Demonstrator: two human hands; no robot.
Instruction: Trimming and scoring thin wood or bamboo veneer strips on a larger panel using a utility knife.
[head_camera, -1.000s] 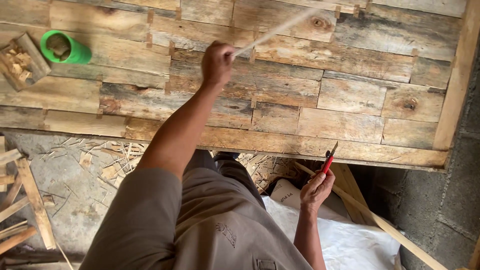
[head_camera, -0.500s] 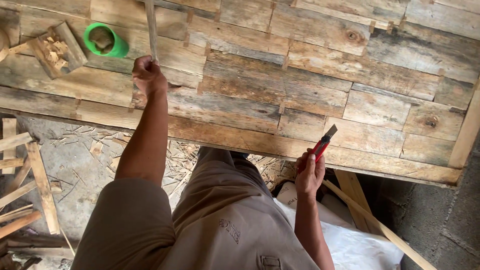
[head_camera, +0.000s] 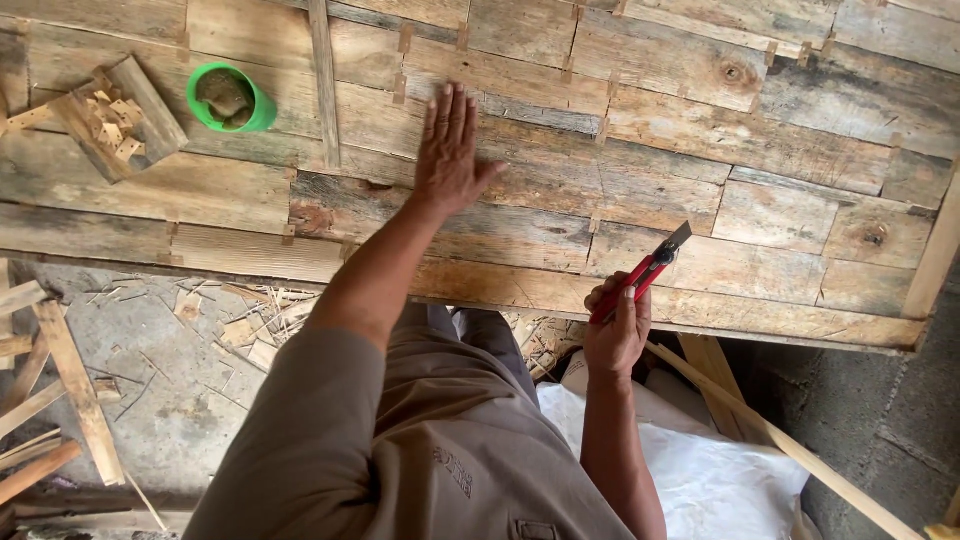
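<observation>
The left hand (head_camera: 447, 150) lies flat and open on the plank top (head_camera: 620, 190), feeling its surface. The right hand (head_camera: 615, 330), at five o'clock by the near edge, grips a red knife (head_camera: 642, 278), blade out. Trimming likely needs it brought up to the boards.

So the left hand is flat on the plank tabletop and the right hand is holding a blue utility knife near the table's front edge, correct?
Not quite: the utility knife is red, not blue, as the head view shows. The rest holds: the left hand lies flat, palm down, on the plank tabletop, and the right hand holds the knife near the table's front edge, blade end pointing up over the planks.
</observation>
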